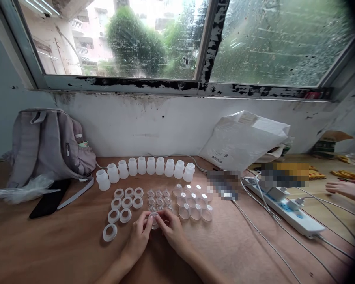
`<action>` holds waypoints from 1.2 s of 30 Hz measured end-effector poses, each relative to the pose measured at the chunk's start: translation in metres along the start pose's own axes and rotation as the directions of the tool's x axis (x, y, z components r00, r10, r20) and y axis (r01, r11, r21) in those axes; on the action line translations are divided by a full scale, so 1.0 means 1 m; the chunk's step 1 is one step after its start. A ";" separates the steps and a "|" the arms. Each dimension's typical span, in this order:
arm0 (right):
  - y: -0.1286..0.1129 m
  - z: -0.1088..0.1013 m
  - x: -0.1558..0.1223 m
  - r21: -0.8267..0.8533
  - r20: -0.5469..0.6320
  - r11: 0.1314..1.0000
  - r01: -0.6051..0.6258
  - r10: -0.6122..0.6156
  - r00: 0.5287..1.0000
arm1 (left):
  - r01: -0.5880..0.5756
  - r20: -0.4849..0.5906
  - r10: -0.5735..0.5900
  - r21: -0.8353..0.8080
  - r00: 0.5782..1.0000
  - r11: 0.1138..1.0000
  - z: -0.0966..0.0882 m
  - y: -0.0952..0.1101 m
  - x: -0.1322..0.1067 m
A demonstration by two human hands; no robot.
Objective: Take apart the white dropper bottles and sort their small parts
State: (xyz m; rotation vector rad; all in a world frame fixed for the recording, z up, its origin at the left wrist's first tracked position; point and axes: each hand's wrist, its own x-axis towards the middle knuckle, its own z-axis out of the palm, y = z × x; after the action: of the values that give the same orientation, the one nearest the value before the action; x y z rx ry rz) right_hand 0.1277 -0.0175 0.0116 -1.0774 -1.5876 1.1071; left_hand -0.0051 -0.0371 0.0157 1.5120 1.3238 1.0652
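My left hand (139, 236) and my right hand (172, 228) meet at the table's middle, fingertips pinched together on one small clear silicone nipple (154, 219). Just beyond them lie more clear nipples (159, 198) in rows. White screw rings (122, 205) are laid out to the left, one ring (109, 232) nearest my left hand. Clear dome caps (193, 201) sit in rows to the right. A curved row of several small white bottles (142, 166) stands behind all of these.
A grey backpack (47, 144) and a black phone (49, 198) sit at the left, with a crumpled plastic bag (23, 190). A white sack (242, 140) leans on the wall. A power strip (286, 210) with cables lies right. Another person's hand (341, 188) shows at the right edge.
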 end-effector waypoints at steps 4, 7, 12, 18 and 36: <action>-0.006 0.000 -0.001 0.007 0.000 1.000 0.004 -0.004 1.000 | 0.007 -0.003 -0.007 -0.006 1.000 1.000 0.001 0.000 -0.001; -0.006 0.000 -0.001 0.004 0.009 1.000 0.008 -0.009 1.000 | 0.008 0.008 -0.008 -0.016 1.000 1.000 0.001 0.002 -0.001; 0.000 0.001 -0.001 -0.005 -0.001 1.000 0.022 -0.022 1.000 | 0.004 0.007 -0.003 -0.015 1.000 1.000 0.001 0.001 0.000; 0.005 0.005 0.000 0.008 0.021 1.000 0.009 -0.009 1.000 | -0.054 -0.029 0.058 0.125 0.998 0.991 -0.001 -0.005 0.001; 0.001 -0.003 -0.002 -0.189 0.051 0.963 0.191 -0.184 0.982 | -0.234 0.044 0.233 0.318 0.972 0.919 -0.007 -0.005 0.001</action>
State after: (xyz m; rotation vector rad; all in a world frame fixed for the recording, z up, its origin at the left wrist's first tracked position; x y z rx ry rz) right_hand 0.1313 -0.0191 0.0110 -1.0127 -1.8122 0.8615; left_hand -0.0129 -0.0348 0.0127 1.9554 1.3877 1.0234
